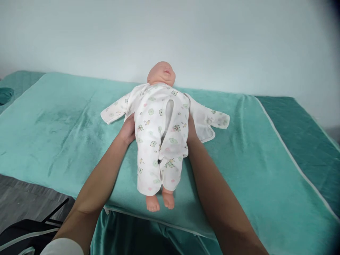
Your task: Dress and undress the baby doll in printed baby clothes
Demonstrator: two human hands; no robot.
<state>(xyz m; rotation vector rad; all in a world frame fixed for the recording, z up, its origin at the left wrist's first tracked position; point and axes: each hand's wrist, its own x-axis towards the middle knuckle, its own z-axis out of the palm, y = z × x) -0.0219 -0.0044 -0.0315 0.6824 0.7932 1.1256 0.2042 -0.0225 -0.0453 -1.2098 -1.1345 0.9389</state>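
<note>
A baby doll (162, 72) lies on its back across the bed, head toward the wall and bare feet toward me. White printed baby pants (150, 134) cover its legs and reach high up its front, with a slit opening at the crotch. A matching baby jacket (203, 117) is spread open under the trunk, its sleeves stretched out to both sides. My left hand (129, 128) grips the doll's left-of-view side at the waist, and my right hand (191, 128) grips the opposite side. Most fingers of both hands are hidden behind the doll and the cloth.
A teal velvety cover (79, 117) lies over the bed, slightly wrinkled, with a darker quilted part (287, 117) at the right. A pale wall (212, 42) rises behind. At the lower left, a black object with pale trim (23, 233) stands on the grey floor (23, 191).
</note>
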